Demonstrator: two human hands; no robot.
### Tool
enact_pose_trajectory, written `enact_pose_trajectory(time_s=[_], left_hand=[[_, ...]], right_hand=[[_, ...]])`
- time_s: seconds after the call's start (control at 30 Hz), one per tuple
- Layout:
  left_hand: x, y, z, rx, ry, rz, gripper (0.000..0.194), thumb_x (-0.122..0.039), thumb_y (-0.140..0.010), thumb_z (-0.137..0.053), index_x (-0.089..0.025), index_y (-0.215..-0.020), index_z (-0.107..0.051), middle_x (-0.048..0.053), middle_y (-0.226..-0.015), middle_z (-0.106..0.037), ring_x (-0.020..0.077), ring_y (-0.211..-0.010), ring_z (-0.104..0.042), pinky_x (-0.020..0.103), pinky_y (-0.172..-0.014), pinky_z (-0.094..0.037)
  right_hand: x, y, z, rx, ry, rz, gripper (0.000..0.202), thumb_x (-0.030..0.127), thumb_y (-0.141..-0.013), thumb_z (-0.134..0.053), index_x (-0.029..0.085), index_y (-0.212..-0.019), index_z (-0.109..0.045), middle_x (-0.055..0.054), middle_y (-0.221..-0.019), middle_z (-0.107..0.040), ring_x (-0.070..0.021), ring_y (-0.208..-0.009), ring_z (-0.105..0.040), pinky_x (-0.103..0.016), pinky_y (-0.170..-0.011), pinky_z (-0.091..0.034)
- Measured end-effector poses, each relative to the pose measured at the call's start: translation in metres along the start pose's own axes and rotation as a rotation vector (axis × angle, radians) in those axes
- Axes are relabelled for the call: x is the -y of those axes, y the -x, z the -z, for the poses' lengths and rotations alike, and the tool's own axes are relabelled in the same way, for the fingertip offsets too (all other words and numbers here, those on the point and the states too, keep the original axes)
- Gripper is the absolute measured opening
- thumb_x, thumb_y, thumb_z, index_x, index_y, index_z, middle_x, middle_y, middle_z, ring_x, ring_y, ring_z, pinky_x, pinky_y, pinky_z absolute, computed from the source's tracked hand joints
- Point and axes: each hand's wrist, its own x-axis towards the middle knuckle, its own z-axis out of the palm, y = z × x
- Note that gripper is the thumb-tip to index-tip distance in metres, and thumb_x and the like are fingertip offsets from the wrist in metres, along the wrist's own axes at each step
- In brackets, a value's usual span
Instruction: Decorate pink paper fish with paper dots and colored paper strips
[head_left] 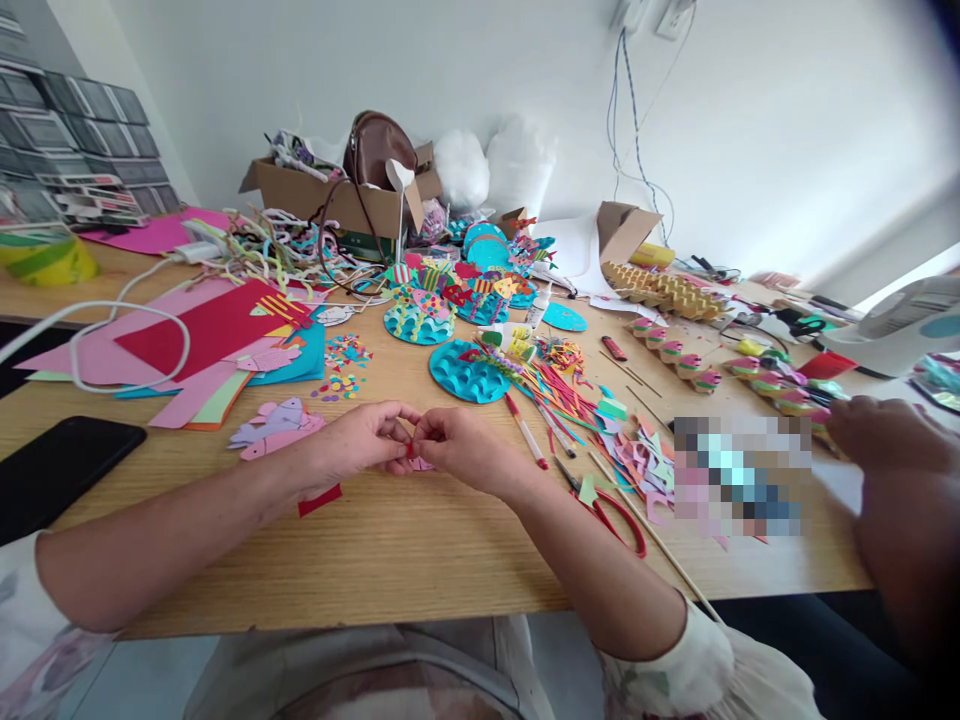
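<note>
My left hand (pixel 373 438) and my right hand (pixel 459 448) meet above the front of the table, fingertips pinched together. Between them shows a small red piece (pixel 410 451), mostly hidden by the fingers. A bit of pink paper (pixel 422 464) shows just under my right fingers; whether they touch it I cannot tell. Beside my left wrist lie a pink paper fish (pixel 271 442) and a lilac paper fish (pixel 281 415). A red paper strip (pixel 320 500) lies below my left forearm. Beyond my hands stands a blue wavy disc (pixel 469 372).
Red-handled scissors (pixel 619 520), a pen (pixel 526 430) and a long stick (pixel 652 535) lie right of my hands. Paper scraps (pixel 637 460) spread there. Coloured sheets (pixel 187 340) and a black phone (pixel 64 468) are left. Another person's arm (pixel 892 480) reaches in at right.
</note>
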Motion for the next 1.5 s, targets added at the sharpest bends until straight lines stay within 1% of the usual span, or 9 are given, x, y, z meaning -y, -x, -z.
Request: enact_pose_trajectory(time_s=[0.27,0.47,0.63,0.8,0.93,1.07,1.2,1.3,1.5], left_hand=[[-0.002,0.001,-0.001,-0.003,0.032,0.013,0.035,-0.019,-0.064,-0.058,-0.014,-0.098,-0.052,0.001,-0.074,-0.063,0.0126,-0.067,-0.059,0.027,-0.065,-0.046],[0.002,0.002,0.002,-0.020,0.072,0.028,0.032,-0.019,-0.063,-0.060,-0.014,-0.094,-0.055,-0.001,-0.072,-0.061,0.0106,-0.064,-0.057,0.025,-0.064,-0.044],[0.001,0.004,0.001,-0.021,0.147,0.072,0.024,-0.024,-0.065,-0.064,-0.013,-0.084,-0.057,-0.001,-0.071,-0.061,0.0088,-0.061,-0.055,0.024,-0.063,-0.043],[0.002,0.003,0.001,-0.045,0.131,0.069,0.022,-0.027,-0.063,-0.064,-0.013,-0.077,-0.055,-0.002,-0.064,-0.059,0.0079,-0.056,-0.052,0.021,-0.057,-0.040],[0.005,0.003,0.004,-0.059,-0.058,0.018,0.018,-0.029,-0.065,-0.058,-0.014,-0.075,-0.055,-0.003,-0.059,-0.055,0.0093,-0.053,-0.050,0.021,-0.051,-0.036],[0.010,0.005,0.006,-0.089,-0.450,-0.032,0.013,-0.021,-0.070,-0.050,-0.016,-0.076,-0.060,-0.004,-0.057,-0.053,0.0108,-0.054,-0.048,0.021,-0.049,-0.034],[0.024,0.003,0.005,-0.108,-0.796,-0.309,0.023,-0.011,-0.076,-0.041,-0.017,-0.080,-0.063,0.000,-0.075,-0.060,0.0127,-0.072,-0.054,0.022,-0.064,-0.038],[0.037,0.002,0.004,-0.104,-0.967,-0.470,0.030,-0.009,-0.083,-0.034,-0.018,-0.090,-0.062,0.002,-0.083,-0.058,0.0133,-0.078,-0.054,0.023,-0.069,-0.039],[0.044,0.007,0.003,-0.102,-1.196,-0.495,0.033,-0.010,-0.088,-0.030,-0.021,-0.099,-0.059,0.001,-0.080,-0.049,0.0131,-0.072,-0.049,0.021,-0.063,-0.039]], right_hand=[[-0.006,-0.001,-0.001,-0.012,-0.145,0.006,0.006,0.014,-0.068,-0.051,0.015,-0.063,-0.054,0.003,-0.057,-0.055,-0.0075,-0.052,-0.049,-0.018,-0.046,-0.031],[-0.009,0.001,0.000,-0.025,-0.213,-0.020,0.004,0.013,-0.066,-0.052,0.015,-0.064,-0.053,0.004,-0.056,-0.053,-0.0064,-0.051,-0.046,-0.017,-0.046,-0.031],[-0.011,0.001,-0.001,-0.024,-0.322,-0.023,0.005,0.015,-0.069,-0.050,0.015,-0.065,-0.054,0.003,-0.056,-0.053,-0.0076,-0.051,-0.046,-0.019,-0.046,-0.033],[-0.010,0.002,0.002,-0.049,-0.279,-0.039,0.006,0.017,-0.070,-0.051,0.014,-0.066,-0.054,0.003,-0.055,-0.051,-0.0076,-0.051,-0.045,-0.019,-0.046,-0.033],[-0.013,0.006,0.009,-0.082,-0.125,-0.034,0.008,0.016,-0.071,-0.051,0.014,-0.066,-0.057,0.002,-0.060,-0.055,-0.0081,-0.054,-0.046,-0.019,-0.048,-0.033],[-0.015,0.011,0.011,-0.039,0.083,-0.069,0.011,0.011,-0.069,-0.051,0.013,-0.069,-0.061,0.000,-0.064,-0.060,-0.0087,-0.057,-0.049,-0.019,-0.049,-0.032],[-0.010,0.011,0.008,0.013,0.251,-0.089,0.012,0.018,-0.071,-0.053,0.014,-0.074,-0.064,-0.003,-0.070,-0.064,-0.0104,-0.061,-0.052,-0.020,-0.049,-0.032],[-0.006,0.010,0.006,0.024,0.310,-0.097,0.014,0.024,-0.072,-0.055,0.015,-0.074,-0.065,-0.004,-0.073,-0.066,-0.0121,-0.063,-0.053,-0.021,-0.050,-0.032],[-0.004,0.007,0.004,0.041,0.402,-0.113,0.016,0.023,-0.072,-0.052,0.016,-0.078,-0.066,-0.006,-0.077,-0.067,-0.0142,-0.066,-0.056,-0.022,-0.050,-0.031]])
